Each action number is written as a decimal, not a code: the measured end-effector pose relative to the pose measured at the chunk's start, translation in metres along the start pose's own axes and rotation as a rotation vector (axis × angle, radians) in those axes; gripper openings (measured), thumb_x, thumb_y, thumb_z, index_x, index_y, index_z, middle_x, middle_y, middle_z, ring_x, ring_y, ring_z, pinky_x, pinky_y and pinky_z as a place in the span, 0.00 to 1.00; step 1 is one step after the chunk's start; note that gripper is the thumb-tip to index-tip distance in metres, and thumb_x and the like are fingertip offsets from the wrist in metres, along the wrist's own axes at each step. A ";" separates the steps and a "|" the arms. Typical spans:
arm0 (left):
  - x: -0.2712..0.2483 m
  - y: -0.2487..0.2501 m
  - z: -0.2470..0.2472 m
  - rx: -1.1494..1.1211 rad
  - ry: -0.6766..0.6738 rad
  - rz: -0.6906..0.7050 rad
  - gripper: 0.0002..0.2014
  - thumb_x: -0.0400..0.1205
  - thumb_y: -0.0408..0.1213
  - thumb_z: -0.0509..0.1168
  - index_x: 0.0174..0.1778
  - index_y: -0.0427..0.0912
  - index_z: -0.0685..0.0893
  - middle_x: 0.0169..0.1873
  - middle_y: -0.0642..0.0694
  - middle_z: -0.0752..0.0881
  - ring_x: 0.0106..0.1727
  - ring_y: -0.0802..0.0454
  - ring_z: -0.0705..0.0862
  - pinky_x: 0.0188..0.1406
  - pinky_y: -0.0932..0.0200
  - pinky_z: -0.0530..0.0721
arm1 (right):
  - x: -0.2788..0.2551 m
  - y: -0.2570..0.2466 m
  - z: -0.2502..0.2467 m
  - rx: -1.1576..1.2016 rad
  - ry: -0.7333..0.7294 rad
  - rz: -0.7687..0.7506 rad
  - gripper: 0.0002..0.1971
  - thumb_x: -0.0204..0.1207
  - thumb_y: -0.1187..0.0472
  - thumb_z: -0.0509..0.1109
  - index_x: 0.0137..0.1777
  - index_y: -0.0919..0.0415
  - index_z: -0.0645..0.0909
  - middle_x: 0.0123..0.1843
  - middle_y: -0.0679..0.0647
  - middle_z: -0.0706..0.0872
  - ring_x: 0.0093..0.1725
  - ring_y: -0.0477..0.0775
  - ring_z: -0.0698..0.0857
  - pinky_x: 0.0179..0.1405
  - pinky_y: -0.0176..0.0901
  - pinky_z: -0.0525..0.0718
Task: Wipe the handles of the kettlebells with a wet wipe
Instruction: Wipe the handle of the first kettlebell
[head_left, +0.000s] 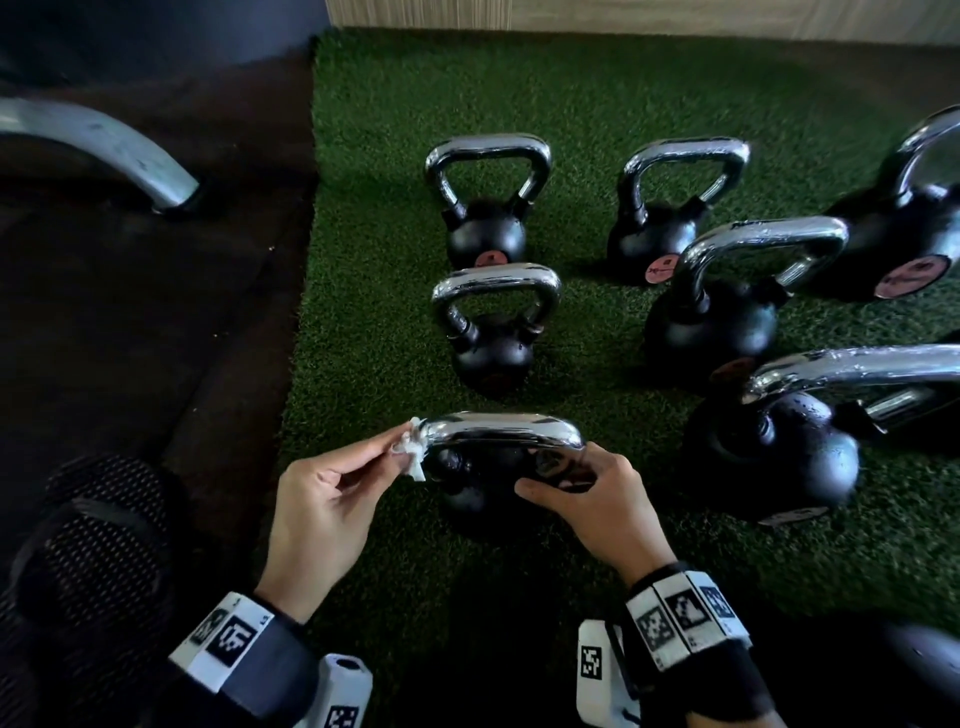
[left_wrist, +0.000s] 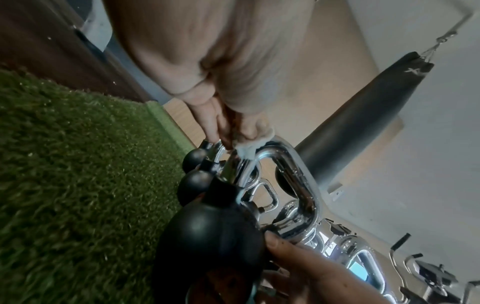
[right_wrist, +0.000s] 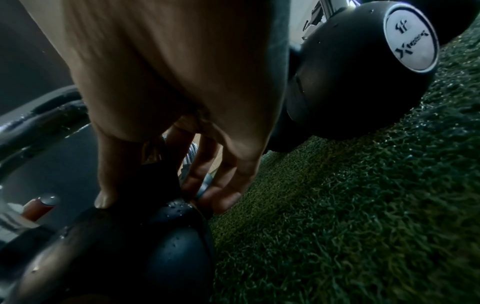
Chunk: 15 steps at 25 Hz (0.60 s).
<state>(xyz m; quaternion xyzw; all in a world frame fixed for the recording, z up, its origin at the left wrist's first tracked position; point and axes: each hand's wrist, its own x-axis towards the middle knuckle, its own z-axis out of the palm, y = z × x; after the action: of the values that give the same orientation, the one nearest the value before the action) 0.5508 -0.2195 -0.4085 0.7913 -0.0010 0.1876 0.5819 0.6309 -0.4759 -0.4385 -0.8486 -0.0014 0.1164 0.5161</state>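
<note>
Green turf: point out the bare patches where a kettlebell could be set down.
Bare turf runs between the mat's left edge and the left column of kettlebells; another strip lies beyond the far row, toward the wall. The right side is crowded with larger kettlebells.

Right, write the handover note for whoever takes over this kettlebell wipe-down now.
Left hand: pinches the small white wet wipe against the left bend of the nearest black kettlebell's chrome handle.
Right hand: grips that handle's right leg, steadying the bell.
Place: seven black kettlebells with chrome handles in view on the green artificial turf.
Done: cannot tell for sure; the big bell at right shows droplets.
Left: finish this handle's top bar and right side, then check the others.
</note>
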 end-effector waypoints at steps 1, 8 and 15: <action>-0.002 -0.004 0.001 -0.012 0.012 0.009 0.15 0.80 0.32 0.72 0.63 0.43 0.89 0.59 0.58 0.91 0.62 0.58 0.90 0.59 0.70 0.86 | 0.000 0.000 0.000 -0.007 0.001 0.002 0.19 0.58 0.45 0.89 0.46 0.48 0.89 0.41 0.42 0.92 0.40 0.31 0.88 0.35 0.19 0.79; -0.010 -0.033 0.022 -0.066 0.087 -0.172 0.14 0.76 0.42 0.75 0.48 0.71 0.92 0.50 0.66 0.92 0.57 0.65 0.90 0.54 0.76 0.84 | -0.001 -0.004 -0.002 -0.017 0.011 -0.021 0.19 0.59 0.44 0.88 0.49 0.45 0.91 0.42 0.39 0.92 0.42 0.30 0.88 0.38 0.19 0.79; 0.002 -0.041 0.028 -0.035 0.110 -0.162 0.11 0.73 0.53 0.76 0.52 0.66 0.92 0.49 0.64 0.93 0.55 0.65 0.91 0.53 0.75 0.85 | -0.018 -0.007 -0.013 -0.234 -0.010 -0.083 0.14 0.60 0.44 0.87 0.43 0.40 0.88 0.40 0.32 0.90 0.45 0.27 0.85 0.40 0.18 0.78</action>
<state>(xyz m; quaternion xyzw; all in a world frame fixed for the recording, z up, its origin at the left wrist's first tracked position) 0.5696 -0.2320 -0.4525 0.7670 0.0914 0.1830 0.6081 0.6166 -0.4864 -0.4230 -0.9016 -0.0529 0.0983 0.4180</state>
